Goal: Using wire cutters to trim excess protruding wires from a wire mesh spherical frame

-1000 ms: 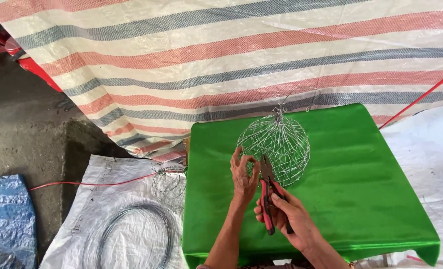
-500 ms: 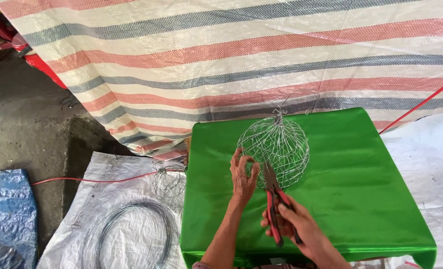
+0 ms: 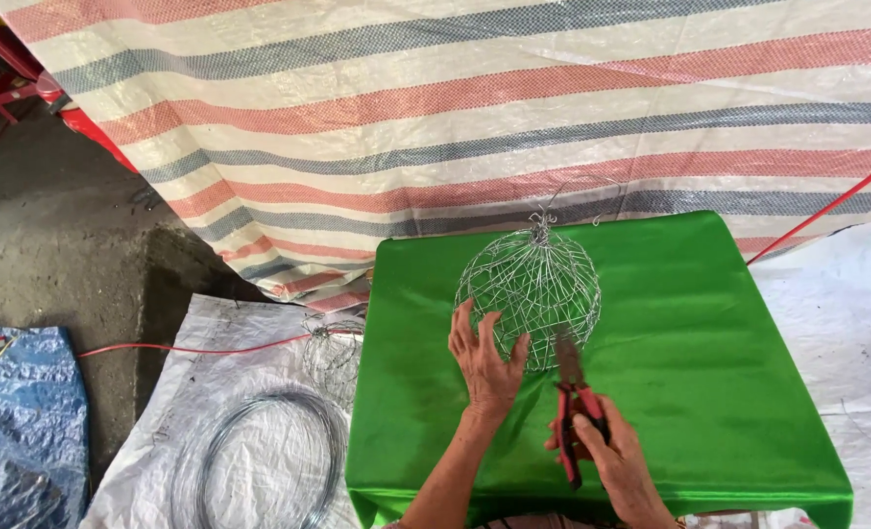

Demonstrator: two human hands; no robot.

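The round silver wire-mesh ball point(image 3: 530, 290) on the green cloth-covered table point(image 3: 710, 392) looks mostly woven already, loose ends sticking out on top. Left hand point(image 3: 487, 360) is spread open against its side, right hand point(image 3: 607, 453) gripping red-handled pliers point(image 3: 571, 404) at its lower edge.

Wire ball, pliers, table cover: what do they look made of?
Wire ball: thin bare metal wire, silvery grey, open see-through mesh twisted into a tail on top.
Pliers in the right hand: dark metal nose, red and black handles, probably plastic sleeves.
Table cover: glossy green sheet, cloth or plastic; its sheen and draped edges leave that open.
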